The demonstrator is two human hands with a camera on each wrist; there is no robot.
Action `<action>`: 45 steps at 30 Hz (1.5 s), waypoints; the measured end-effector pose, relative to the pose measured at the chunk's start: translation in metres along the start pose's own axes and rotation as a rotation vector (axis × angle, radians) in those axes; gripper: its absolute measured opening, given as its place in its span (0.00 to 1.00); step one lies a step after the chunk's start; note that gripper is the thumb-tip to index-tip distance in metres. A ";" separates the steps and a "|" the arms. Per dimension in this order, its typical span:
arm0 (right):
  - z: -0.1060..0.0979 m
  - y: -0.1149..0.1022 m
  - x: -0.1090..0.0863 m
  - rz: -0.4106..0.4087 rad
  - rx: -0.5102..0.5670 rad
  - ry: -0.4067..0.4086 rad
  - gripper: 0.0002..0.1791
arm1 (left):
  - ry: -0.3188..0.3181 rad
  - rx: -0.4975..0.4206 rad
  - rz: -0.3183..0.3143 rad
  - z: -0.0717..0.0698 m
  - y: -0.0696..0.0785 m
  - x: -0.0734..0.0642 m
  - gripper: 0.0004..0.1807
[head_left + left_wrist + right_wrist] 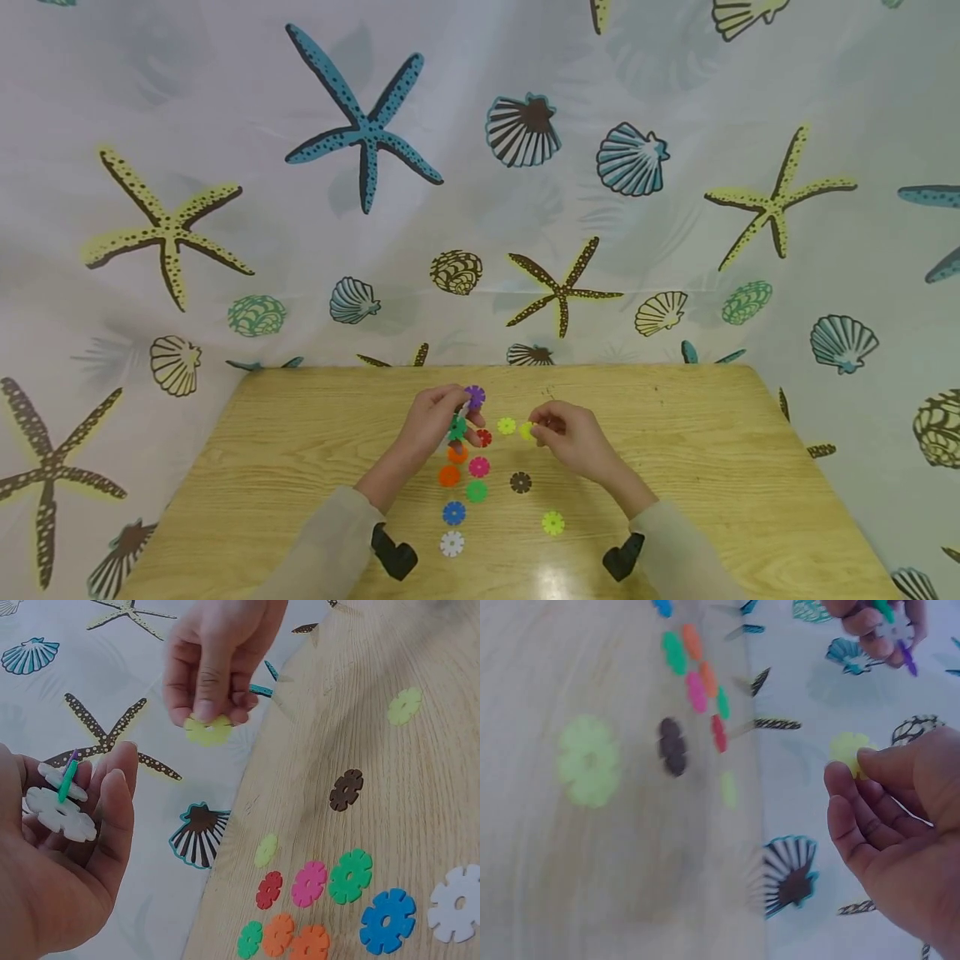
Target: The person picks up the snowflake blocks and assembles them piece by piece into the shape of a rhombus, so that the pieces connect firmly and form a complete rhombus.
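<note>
My left hand (pixel 431 421) holds a small cluster of notched plastic discs fitted together. A purple disc (pixel 475 397) and a green disc (pixel 457 428) stand out from it in the head view. In the left wrist view, white discs (pixel 61 816) of the cluster lie against the curled fingers, with the green disc edge-on between them. My right hand (pixel 573 435) pinches a yellow disc (pixel 847 750) between thumb and fingertips, raised off the table and apart from the cluster.
On the wooden table (pixel 315 450) lie loose discs: red (pixel 269 889), pink (pixel 479 467), green (pixel 477 491), blue (pixel 453 512), white (pixel 452 544), brown (pixel 521 482), orange (pixel 449 476) and yellow-green (pixel 552 523). A shell-and-starfish curtain (pixel 465 208) hangs behind the table's far edge.
</note>
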State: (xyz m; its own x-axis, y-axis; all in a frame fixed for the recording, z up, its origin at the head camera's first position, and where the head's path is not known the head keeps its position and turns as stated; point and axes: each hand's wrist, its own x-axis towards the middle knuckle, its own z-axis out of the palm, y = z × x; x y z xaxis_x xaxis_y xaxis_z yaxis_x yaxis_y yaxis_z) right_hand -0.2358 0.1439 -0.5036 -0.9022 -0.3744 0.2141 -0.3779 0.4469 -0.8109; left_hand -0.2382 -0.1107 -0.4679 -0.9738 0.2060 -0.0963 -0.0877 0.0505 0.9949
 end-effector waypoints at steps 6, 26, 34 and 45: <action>0.000 -0.027 0.015 -0.047 0.056 0.064 0.06 | -0.018 -0.001 0.003 0.000 0.000 0.001 0.21; 0.008 -0.053 0.024 -0.109 0.034 0.148 0.09 | -0.041 0.117 0.029 0.002 0.002 -0.004 0.18; 0.008 -0.054 0.024 -0.155 -0.009 0.159 0.07 | -0.060 0.079 0.005 0.002 0.002 -0.004 0.19; 0.012 -0.057 0.026 -0.239 -0.078 0.199 0.05 | -0.063 0.111 -0.003 0.004 0.006 -0.004 0.20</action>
State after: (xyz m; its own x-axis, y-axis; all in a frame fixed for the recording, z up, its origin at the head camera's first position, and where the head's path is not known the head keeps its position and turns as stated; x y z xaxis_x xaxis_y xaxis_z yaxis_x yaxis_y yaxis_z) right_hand -0.2349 0.0993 -0.4580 -0.8060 -0.3130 0.5023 -0.5919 0.4295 -0.6821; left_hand -0.2339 -0.1078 -0.4613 -0.9580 0.2667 -0.1051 -0.0639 0.1587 0.9853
